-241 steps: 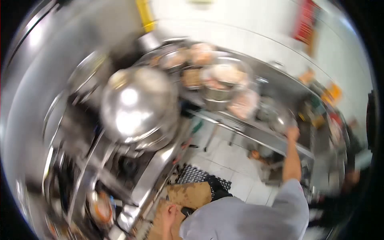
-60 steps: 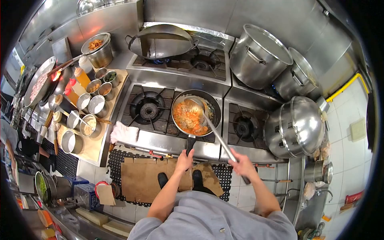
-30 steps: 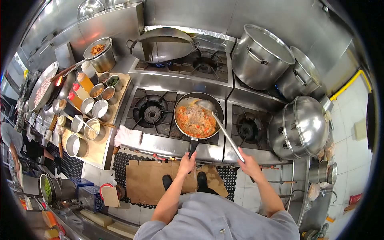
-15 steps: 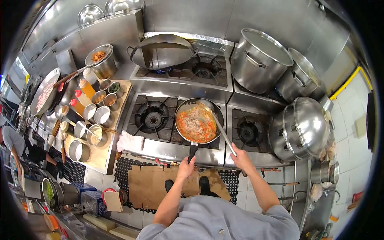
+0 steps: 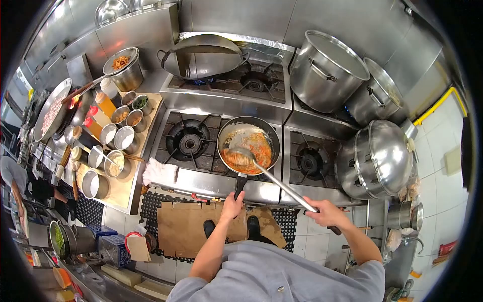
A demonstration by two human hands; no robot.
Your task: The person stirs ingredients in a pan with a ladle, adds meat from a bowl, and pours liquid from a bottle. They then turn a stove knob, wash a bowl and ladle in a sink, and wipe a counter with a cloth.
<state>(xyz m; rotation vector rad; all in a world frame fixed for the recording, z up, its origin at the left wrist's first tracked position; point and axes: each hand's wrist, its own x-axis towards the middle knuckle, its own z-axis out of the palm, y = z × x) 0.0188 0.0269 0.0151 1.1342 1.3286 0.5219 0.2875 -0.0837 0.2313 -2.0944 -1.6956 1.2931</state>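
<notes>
My left hand (image 5: pixel 233 205) is closed round the black handle of a frying pan (image 5: pixel 276 143), which rests on a burner in front of me. My right hand (image 5: pixel 327 213) grips the long handle of a metal ladle (image 5: pixel 282 184). The ladle's bowl lies in the lower left part of the pan, among orange and pale chopped food (image 5: pixel 259 151). Part of the pan's bottom shows bare near the top.
A large wok (image 5: pixel 211 63) sits on the back burner. Tall pots (image 5: pixel 327 70) and a domed steamer (image 5: pixel 382 158) stand at right. Sauce bottles (image 5: pixel 105 104) and metal cups stand at left, near a white cloth (image 5: pixel 160 172). Another person (image 5: pixel 14 176) is at far left.
My right hand has moved right and down, and the ladle's bowl has swung to the left side of the pan. The food has shifted, baring the pan's upper part.
</notes>
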